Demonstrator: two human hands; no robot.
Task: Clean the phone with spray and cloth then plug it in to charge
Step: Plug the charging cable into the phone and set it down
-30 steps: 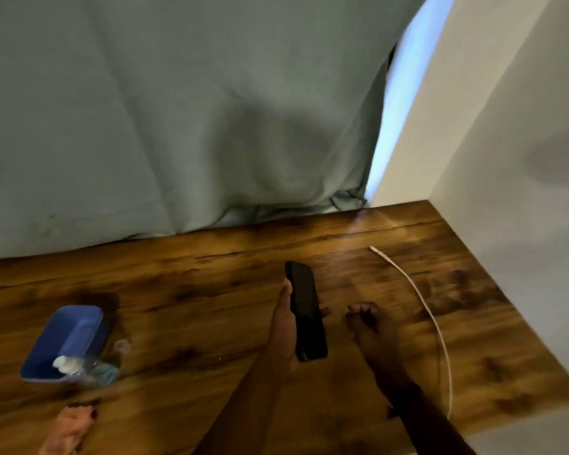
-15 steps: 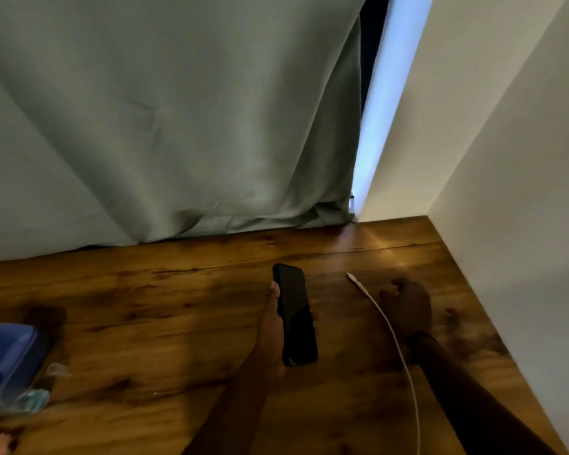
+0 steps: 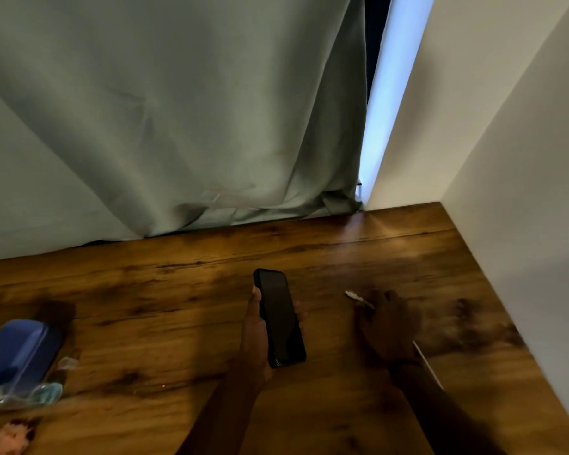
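Note:
A black phone (image 3: 280,318) with a dark screen is held upright in my left hand (image 3: 255,336), just above the wooden table (image 3: 165,300). My right hand (image 3: 390,325) lies to its right, fingers closed around a white charging cable (image 3: 355,296). The cable's plug end sticks out past my fingers toward the phone. The rest of the cable trails back under my right wrist toward the table's near edge. A pink cloth (image 3: 9,440) shows at the bottom left corner. A clear spray bottle (image 3: 43,390) lies at the left beside a blue container.
The blue container (image 3: 17,351) stands at the table's left edge. A grey-green curtain (image 3: 178,126) hangs along the back of the table. White walls (image 3: 523,192) close off the right side and back right corner.
My right hand moved right from beside the phone to the cable, then closed on it near the plug end. My left hand kept holding the phone.

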